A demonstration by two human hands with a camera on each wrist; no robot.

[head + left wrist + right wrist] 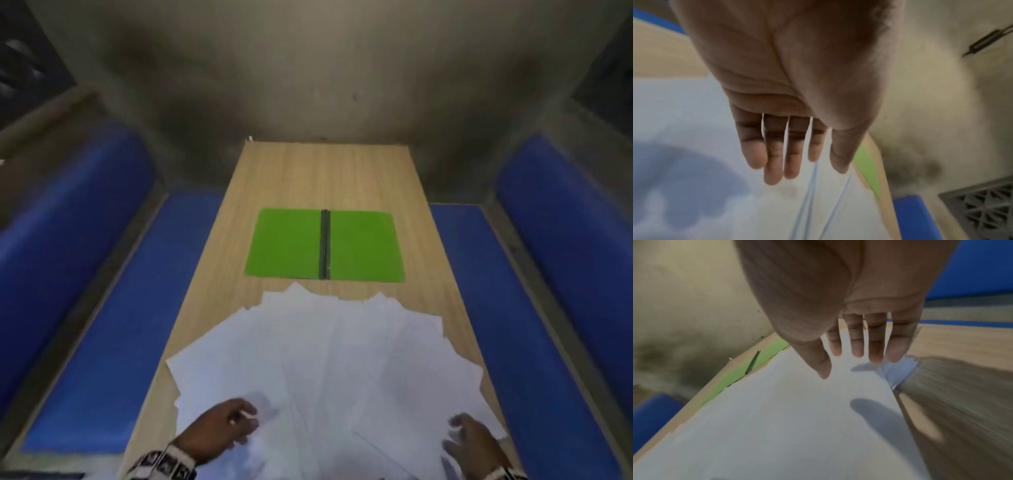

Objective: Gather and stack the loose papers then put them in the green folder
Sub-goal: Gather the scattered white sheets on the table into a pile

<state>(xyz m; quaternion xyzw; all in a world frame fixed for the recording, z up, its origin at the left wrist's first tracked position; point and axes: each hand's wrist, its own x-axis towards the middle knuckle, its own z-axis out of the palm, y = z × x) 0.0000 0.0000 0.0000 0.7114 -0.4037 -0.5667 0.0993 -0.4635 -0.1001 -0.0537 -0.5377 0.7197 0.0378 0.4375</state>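
Many papers lie fanned just short of the open folder, left hand and right hand spread empty above them; thin, limp, slippery sheets, likely best squeezed inward from the fan's outer edges.

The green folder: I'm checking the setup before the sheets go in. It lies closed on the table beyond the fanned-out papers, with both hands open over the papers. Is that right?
Not quite: the green folder lies open, not closed, both covers flat with the dark spine between them, as the head view shows. The rest holds: it lies on the table beyond the fanned-out papers, with the left hand and right hand open over them.
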